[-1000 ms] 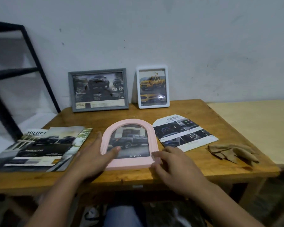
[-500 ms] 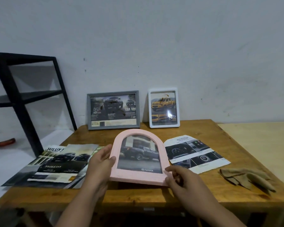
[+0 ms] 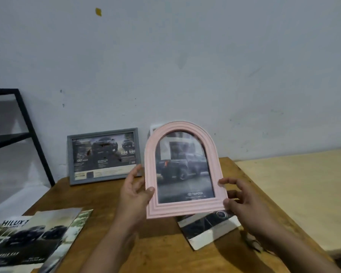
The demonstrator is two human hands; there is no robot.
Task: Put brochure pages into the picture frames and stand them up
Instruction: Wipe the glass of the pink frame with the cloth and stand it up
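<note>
A pink arched picture frame (image 3: 182, 208) with a dark truck brochure page inside is held upright above the wooden table (image 3: 161, 251). My left hand (image 3: 135, 191) grips its left edge, thumb on the front. My right hand (image 3: 242, 201) holds its lower right edge. A grey frame (image 3: 103, 155) with a page stands against the wall. A white frame (image 3: 151, 128) stands behind the pink one, mostly hidden. A cut brochure page (image 3: 207, 227) lies under the pink frame.
Brochures (image 3: 28, 239) lie in a stack at the table's left front. A black metal shelf (image 3: 22, 133) stands at the left by the wall. A pale wooden table (image 3: 295, 194) adjoins on the right.
Both hands have lifted the pink frame off the table and tilted it upright, moving it back and to the right in front of the white frame.
</note>
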